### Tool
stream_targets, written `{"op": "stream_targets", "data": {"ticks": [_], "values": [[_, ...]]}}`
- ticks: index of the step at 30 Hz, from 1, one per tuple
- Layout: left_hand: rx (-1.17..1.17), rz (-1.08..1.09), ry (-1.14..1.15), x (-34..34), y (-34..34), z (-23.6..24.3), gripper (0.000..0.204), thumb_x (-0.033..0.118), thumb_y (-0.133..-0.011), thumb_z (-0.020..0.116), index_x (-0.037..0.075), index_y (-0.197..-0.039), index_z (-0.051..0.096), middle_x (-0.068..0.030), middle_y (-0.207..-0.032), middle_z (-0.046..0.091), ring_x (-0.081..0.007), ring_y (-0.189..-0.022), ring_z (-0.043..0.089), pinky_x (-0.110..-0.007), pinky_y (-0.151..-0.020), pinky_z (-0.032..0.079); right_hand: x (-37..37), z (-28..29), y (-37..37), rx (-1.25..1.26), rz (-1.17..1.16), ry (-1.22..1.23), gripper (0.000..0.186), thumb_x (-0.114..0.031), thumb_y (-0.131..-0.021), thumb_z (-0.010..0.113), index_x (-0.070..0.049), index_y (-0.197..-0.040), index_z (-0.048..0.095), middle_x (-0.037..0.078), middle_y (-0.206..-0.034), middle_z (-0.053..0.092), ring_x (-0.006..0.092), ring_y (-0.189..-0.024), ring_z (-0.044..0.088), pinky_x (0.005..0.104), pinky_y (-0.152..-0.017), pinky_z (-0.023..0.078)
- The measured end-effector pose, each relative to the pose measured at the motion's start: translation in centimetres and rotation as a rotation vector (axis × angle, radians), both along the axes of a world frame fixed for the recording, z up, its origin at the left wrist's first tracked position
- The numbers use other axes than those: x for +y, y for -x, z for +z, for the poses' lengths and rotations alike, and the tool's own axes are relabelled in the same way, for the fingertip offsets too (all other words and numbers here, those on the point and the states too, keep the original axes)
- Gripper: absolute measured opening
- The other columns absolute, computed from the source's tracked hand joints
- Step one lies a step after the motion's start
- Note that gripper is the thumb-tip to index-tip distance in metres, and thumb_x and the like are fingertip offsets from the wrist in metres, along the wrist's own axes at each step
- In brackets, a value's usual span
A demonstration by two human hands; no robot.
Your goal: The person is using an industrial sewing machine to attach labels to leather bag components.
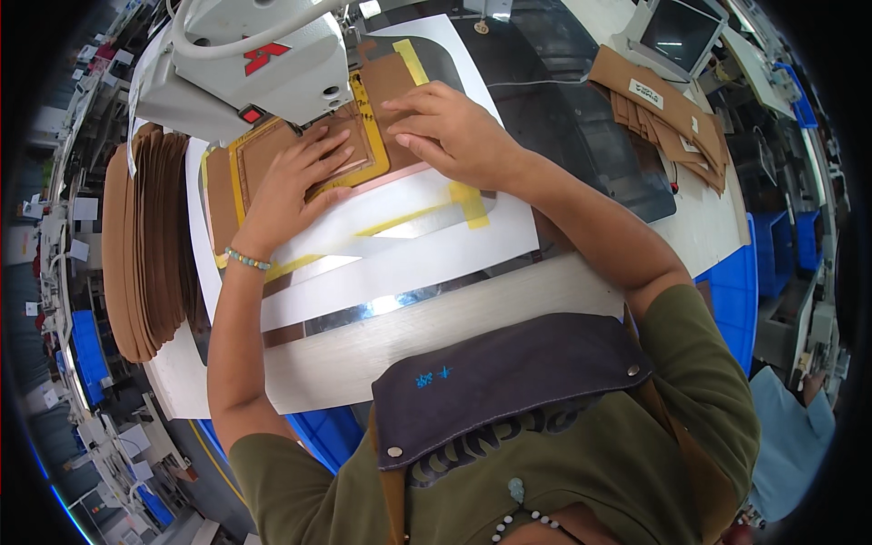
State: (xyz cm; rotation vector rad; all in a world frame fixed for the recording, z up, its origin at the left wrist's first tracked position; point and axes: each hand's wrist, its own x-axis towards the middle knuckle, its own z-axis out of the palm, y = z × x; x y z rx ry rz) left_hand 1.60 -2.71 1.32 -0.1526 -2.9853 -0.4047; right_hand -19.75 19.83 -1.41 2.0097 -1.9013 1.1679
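My left hand (295, 182) lies with fingers spread on a brown leather-like panel (341, 134) under a sewing machine head (282, 68). A yellow-edged rectangular frame (379, 154) surrounds this part of the panel. My right hand (451, 132) is at the frame's right side, fingers stretched out and slightly bent, over more brown material (400, 177). Neither hand grips anything that I can see. Beneath lies a white sheet (436, 259) with yellow tape strips (470, 207). The needle area is partly hidden by the machine head and my left fingers.
To the left stands a thick row of brown panels (145, 245). Several brown pieces with white labels (654, 100) lie at the right, below a screen (681, 38). Blue bins (731, 291) stand beside the table (436, 327). A person in light blue (790, 440) is at the lower right.
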Motion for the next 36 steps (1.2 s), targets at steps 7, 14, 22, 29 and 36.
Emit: {"op": "stream_targets", "data": {"ticks": [7,14,22,29,36], "values": [[-0.012,0.045,-0.006,-0.6,1.5,-0.1,0.055,0.032,-0.1,0.072,0.007,-0.148,0.065,-0.0103,-0.159,0.057,-0.037,-0.15,0.046,-0.048,-0.124,0.035,0.1,-0.3,0.4,-0.031,-0.001,-0.027,0.018,-0.017,-0.1,0.068,-0.005,-0.103,0.081,0.009,-0.128,0.073,0.0284,-0.126,0.06,0.0425,-0.109,0.049],[0.017,0.155,-0.015,-1.6,2.5,-0.7,0.051,0.035,-0.101,0.071,0.009,-0.145,0.068,-0.015,-0.149,0.065,-0.0392,-0.137,0.054,-0.048,-0.12,0.04,0.4,0.4,0.4,-0.038,0.023,-0.083,0.02,-0.014,-0.101,0.069,-0.001,-0.111,0.08,0.013,-0.134,0.072,0.0318,-0.131,0.059,0.0434,-0.113,0.047],[0.109,0.172,-0.149,-2.1,2.9,-1.3,0.042,0.027,-0.103,0.068,0.009,-0.14,0.071,-0.0232,-0.136,0.069,-0.0423,-0.127,0.058,-0.048,-0.112,0.045,0.5,0.2,-0.3,0.028,0.132,-0.121,0.02,-0.016,-0.098,0.073,-0.005,-0.113,0.08,0.01,-0.136,0.071,0.0294,-0.132,0.059,0.0442,-0.112,0.046],[0.199,0.556,-0.083,-5.4,2.4,-0.1,0.025,0.015,-0.102,0.067,-0.003,-0.117,0.073,-0.0274,-0.108,0.073,-0.0475,-0.101,0.068,-0.05,-0.09,0.052,2.5,-1.0,-3.3,0.329,0.38,-0.171,0.026,-0.014,-0.099,0.067,-0.007,-0.123,0.074,0.011,-0.141,0.069,0.0291,-0.133,0.062,0.0415,-0.111,0.05],[0.173,0.715,0.048,-18.2,-2.5,-5.0,0.027,0.012,-0.102,0.065,-0.003,-0.123,0.069,-0.0266,-0.108,0.074,-0.0501,-0.102,0.066,-0.051,-0.09,0.052,5.0,-0.5,-1.9,0.203,0.515,-0.276,0.031,-0.005,-0.098,0.065,-0.004,-0.129,0.071,0.011,-0.142,0.068,0.0294,-0.134,0.062,0.04,-0.114,0.049]]}}
